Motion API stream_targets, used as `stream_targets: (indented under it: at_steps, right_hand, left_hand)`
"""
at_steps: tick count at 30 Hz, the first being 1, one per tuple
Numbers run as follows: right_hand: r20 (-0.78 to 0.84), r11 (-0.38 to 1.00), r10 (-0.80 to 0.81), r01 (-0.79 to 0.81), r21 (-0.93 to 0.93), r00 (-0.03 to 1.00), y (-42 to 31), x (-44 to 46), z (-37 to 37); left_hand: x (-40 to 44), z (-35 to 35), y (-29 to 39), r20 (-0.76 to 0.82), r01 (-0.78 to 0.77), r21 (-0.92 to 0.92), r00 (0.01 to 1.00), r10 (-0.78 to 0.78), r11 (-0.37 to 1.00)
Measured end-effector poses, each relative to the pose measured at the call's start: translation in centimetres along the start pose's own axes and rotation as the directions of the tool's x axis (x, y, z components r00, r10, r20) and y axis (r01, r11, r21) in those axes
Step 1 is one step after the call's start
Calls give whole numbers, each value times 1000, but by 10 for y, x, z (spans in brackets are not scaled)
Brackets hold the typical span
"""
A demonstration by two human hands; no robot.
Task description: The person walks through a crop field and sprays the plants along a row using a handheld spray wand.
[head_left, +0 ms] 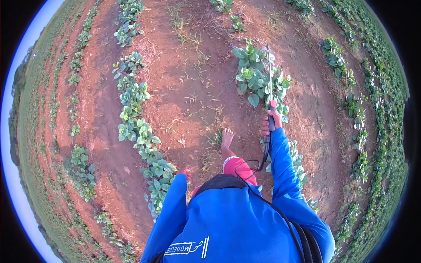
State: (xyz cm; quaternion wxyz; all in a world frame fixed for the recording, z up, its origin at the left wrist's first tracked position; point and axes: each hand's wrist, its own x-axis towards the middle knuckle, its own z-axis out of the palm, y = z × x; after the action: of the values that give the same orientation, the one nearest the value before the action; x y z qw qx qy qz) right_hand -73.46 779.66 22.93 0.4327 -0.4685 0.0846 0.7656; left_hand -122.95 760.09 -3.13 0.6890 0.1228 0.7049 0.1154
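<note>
My right hand [272, 122] is closed round the dark handle of a spray wand [271, 83]. The wand's thin metal tube points up and away over a leafy green plant [252, 70]. A red part sits just above the hand, and a black hose runs from the handle back toward my body. My left hand [186, 174] hangs low beside my blue sleeve, close to the left plant row [151, 160]. Its fingers are small and partly hidden, so what they do is unclear.
Bare reddish soil [180, 87] lies between long curved rows of plants. My bare foot [227, 136] is on the soil between two rows. More rows [335, 57] stretch away on the right and on the left. Black straps cross my blue top.
</note>
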Motion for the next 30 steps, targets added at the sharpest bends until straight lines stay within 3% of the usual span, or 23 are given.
stream_targets:
  at_steps: [3, 6, 7, 10, 13, 14, 19, 22, 23, 27, 30]
  right_hand:
    - [-18, 998, 54, -53, 29, 998, -38, 30, 18]
    - [-50, 992, 104, -107, -66, 993, -57, 53, 25]
    - [-86, 986, 119, -129, -110, 989, -57, 56, 29]
    - [-250, 949, 162, -221, -227, 955, -45, 63, 37]
    - [-248, 895, 137, -227, -384, 959, -38, 63, 51]
    - [-248, 881, 143, -238, -409, 958, -40, 66, 57]
    - [-103, 895, 324, -340, -290, 940, -81, 110, 89]
    - [-2, 916, 366, -360, -177, 931, -124, 151, 114]
    - [7, 928, 336, -330, -173, 942, -140, 164, 128]
    - [-6, 986, 152, -152, -73, 988, -196, 206, 196]
    - [32, 998, 31, -32, 47, 999, -237, 241, 245]
  left_hand:
    - [-20, 18, 69, -151, 125, 28, 981, -120, 992]
    - [8, 19, 114, -181, 98, 60, 980, -86, 993]
    - [4, 27, 135, -173, -31, 38, 984, 37, 999]
    - [-18, 59, 233, -168, 7, 0, 986, -7, 1000]
    - [-12, 71, 284, -152, -152, 13, 977, 152, 988]
    - [-10, 75, 301, -169, -137, -2, 976, 135, 991]
    - [20, 70, 339, -209, -53, -45, 977, 43, 998]
    - [58, 48, 342, -130, -29, -253, 992, -4, 967]
    - [58, 40, 349, -179, -26, 3, 983, 26, 1000]
    - [124, 2, 378, -144, 130, 79, 982, -118, 988]
    - [155, -16, 427, -177, 119, 84, 979, -103, 989]
